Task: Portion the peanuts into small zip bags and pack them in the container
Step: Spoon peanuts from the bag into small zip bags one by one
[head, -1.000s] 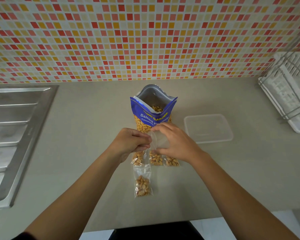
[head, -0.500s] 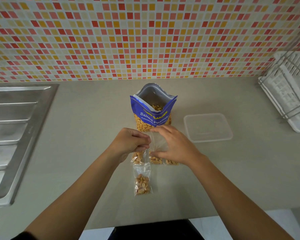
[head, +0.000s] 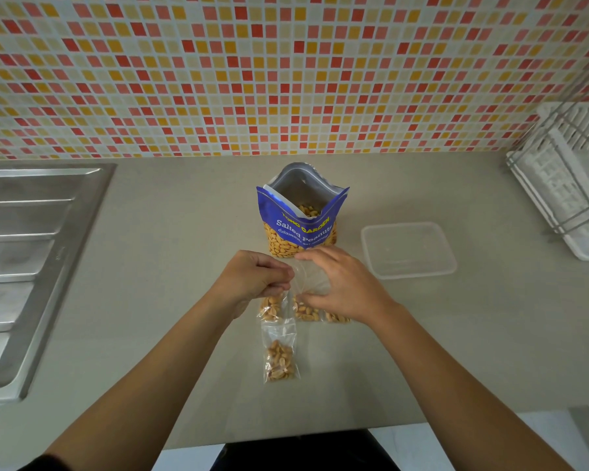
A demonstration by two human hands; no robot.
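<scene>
Head view: left hand [head: 252,280] and right hand [head: 340,283] pinch a clear, crinkled zip bag [head: 312,282].

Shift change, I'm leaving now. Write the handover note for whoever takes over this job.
Left hand and right hand: both pinch one empty small clear zip bag between them.
Open blue foil peanut pouch stands just behind, peanuts inside.
Done: four filled small zip bags on the grey counter, one nearest, three partly under the hands.
Left: fill this bag, pack all into the clear rectangular plastic container at right; none in it.
</scene>
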